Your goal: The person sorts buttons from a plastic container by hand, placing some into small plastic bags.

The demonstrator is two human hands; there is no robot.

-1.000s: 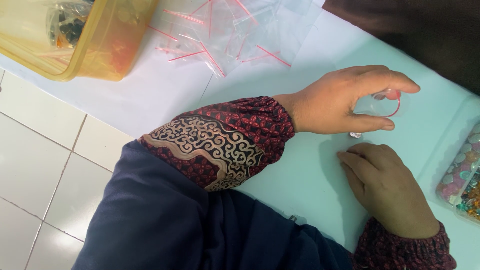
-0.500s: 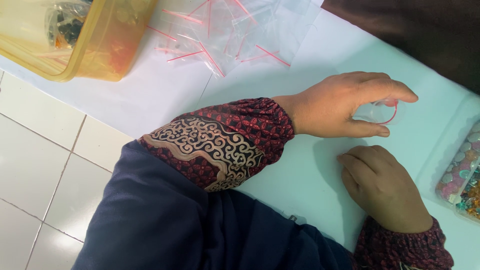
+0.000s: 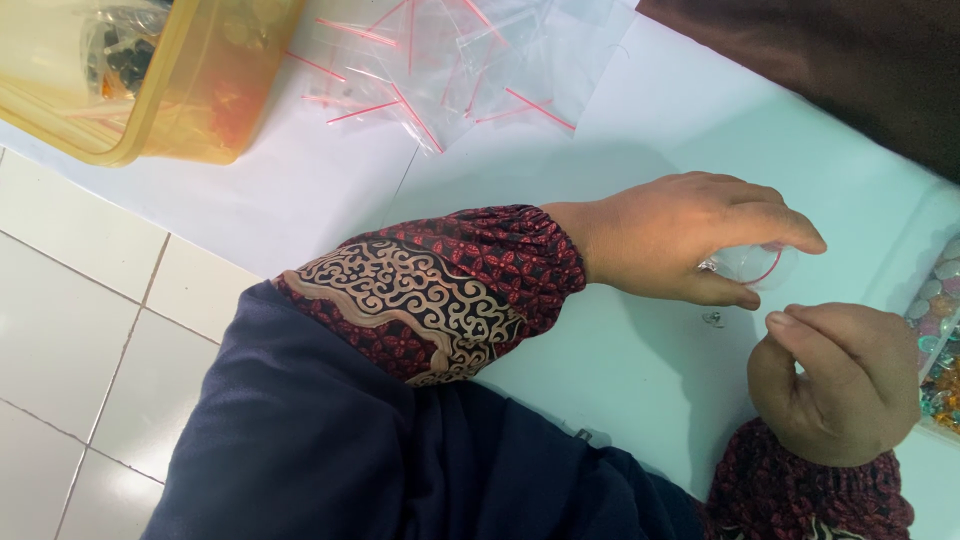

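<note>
Clear plastic with a thin red strip makes up the small bag (image 3: pixel 752 264) pinched in the left hand (image 3: pixel 690 240), thumb below and the other fingers curved over the top, so that only part of the bag shows between them. It hangs just above the pale worktop (image 3: pixel 640 120), near the right edge of the view. Just beside it, below and to the right, the right hand (image 3: pixel 835 385) is curled with its thumb and forefinger pressed together at the tips (whether anything sits between them is too small to tell). Between the two hands a tiny metal piece (image 3: pixel 713 319) lies on the worktop, apart from both.

Both wrists wear dark red patterned sleeves (image 3: pixel 450 290), the left one with a cream scroll band, and a dark blue cloth (image 3: pixel 330 450) covers the lap beneath. At the right edge a tray of coloured beads (image 3: pixel 940 330) is partly in view, near the right hand. Further off, at the top of the worktop, a loose heap of empty clear bags (image 3: pixel 450 60) with red strips is spread out, and beside it at the upper left stands a yellow see-through tub (image 3: pixel 190 100) with small dark items inside. White floor tiles (image 3: pixel 70 350) show at the left.
</note>
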